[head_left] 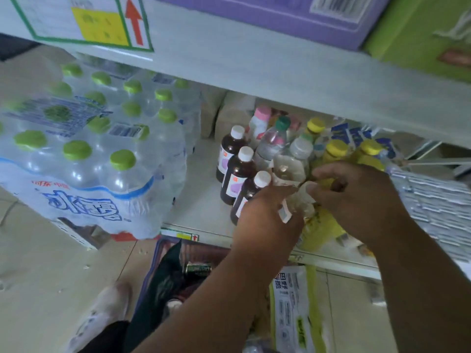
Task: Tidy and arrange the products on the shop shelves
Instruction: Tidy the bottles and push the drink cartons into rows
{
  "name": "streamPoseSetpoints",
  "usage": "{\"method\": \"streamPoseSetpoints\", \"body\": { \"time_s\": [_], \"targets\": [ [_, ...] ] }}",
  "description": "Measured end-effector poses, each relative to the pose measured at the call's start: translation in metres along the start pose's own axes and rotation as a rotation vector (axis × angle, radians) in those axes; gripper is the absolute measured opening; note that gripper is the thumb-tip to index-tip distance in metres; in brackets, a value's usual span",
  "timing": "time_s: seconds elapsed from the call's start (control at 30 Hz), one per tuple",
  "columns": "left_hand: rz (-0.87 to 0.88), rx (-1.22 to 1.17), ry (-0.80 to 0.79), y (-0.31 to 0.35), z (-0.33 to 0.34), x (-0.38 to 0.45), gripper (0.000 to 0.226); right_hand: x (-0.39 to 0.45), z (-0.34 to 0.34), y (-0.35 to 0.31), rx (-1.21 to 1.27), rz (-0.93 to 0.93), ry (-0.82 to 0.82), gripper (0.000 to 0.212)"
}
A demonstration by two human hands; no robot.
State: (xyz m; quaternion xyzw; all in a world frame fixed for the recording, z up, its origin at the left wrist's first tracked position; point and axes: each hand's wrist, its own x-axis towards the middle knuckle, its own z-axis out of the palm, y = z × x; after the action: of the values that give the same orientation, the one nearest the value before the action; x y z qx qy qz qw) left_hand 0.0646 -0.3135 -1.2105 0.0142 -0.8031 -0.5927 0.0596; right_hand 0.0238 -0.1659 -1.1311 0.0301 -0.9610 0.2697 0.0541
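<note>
On the low shelf [204, 200], my left hand [265, 215] and right hand [356, 200] both grip one clear bottle [290, 171] beside white-capped brown bottles [238, 171]; its label is unreadable.

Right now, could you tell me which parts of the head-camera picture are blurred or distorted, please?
Head view: motion blur smears the hands, left and right, and the clear bottle they grip; the water-bottle pack label is streaked too; the upper shelf edge bows from wide-angle distortion; the dark bottles read fairly sharp.
</note>
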Motion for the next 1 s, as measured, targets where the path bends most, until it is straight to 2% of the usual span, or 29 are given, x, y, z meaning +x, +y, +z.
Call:
{"method": "streamPoseSetpoints", "body": {
  "time_s": [0.23,0.37,0.57,0.67,0.77,0.9,1.0],
  "targets": [
    [0.033,0.011,-0.001,-0.013,0.040,0.020,0.048,0.009,0.011,0.016,-0.107,-0.072,0.031,0.027],
    [0.075,0.045,0.043,-0.024,0.054,0.028,0.041,0.021,0.019,0.019,-0.190,-0.042,-0.048,0.020],
    [0.125,0.100,0.082,-0.026,0.058,0.034,0.033,0.024,0.023,0.015,-0.369,-0.149,-0.167,0.006],
    [0.110,0.093,0.083,-0.025,0.059,0.033,0.035,0.019,0.021,0.013,-0.340,-0.190,-0.170,0.015],
    [0.129,0.097,0.081,-0.029,0.057,0.031,0.033,0.016,0.025,0.018,-0.424,-0.248,-0.199,0.020],
    [0.142,0.092,0.013,-0.017,0.043,0.012,0.045,-0.002,0.014,0.022,-0.182,-0.134,-0.139,0.026],
    [0.183,0.106,-0.040,0.004,0.021,-0.011,0.058,-0.021,-0.016,0.020,0.036,-0.026,-0.186,0.031]
  ]
}}
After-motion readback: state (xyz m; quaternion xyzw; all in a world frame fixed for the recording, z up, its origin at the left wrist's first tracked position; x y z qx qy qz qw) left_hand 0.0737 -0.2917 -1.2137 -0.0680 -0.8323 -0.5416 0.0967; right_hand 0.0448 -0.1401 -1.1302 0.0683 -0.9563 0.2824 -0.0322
